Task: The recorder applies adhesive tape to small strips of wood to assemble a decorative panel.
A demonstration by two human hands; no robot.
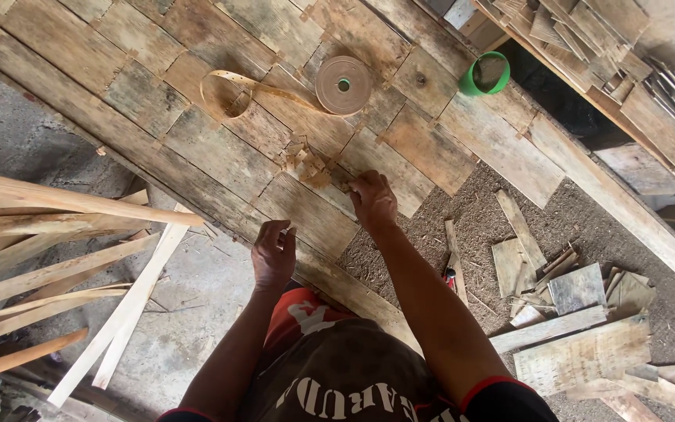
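A long worktop of patched wooden boards [197, 148] runs across the view. My right hand [373, 200] rests on the boards with fingers curled, touching the wood beside a small pile of pale wooden scraps [305, 162]. My left hand [273, 252] hovers at the near edge of the worktop, fingers bent and apart, holding nothing that I can see. A roll of tan tape [343, 84] lies farther back, with a loose strip [236, 90] curling out to the left.
A green ring-shaped cup [484, 74] sits on the boards at the back right. Long pale wood strips [64, 266] lean in from the left. Offcuts and boards [572, 312] litter the sawdust floor on the right. Stacked slats [587, 31] lie at the top right.
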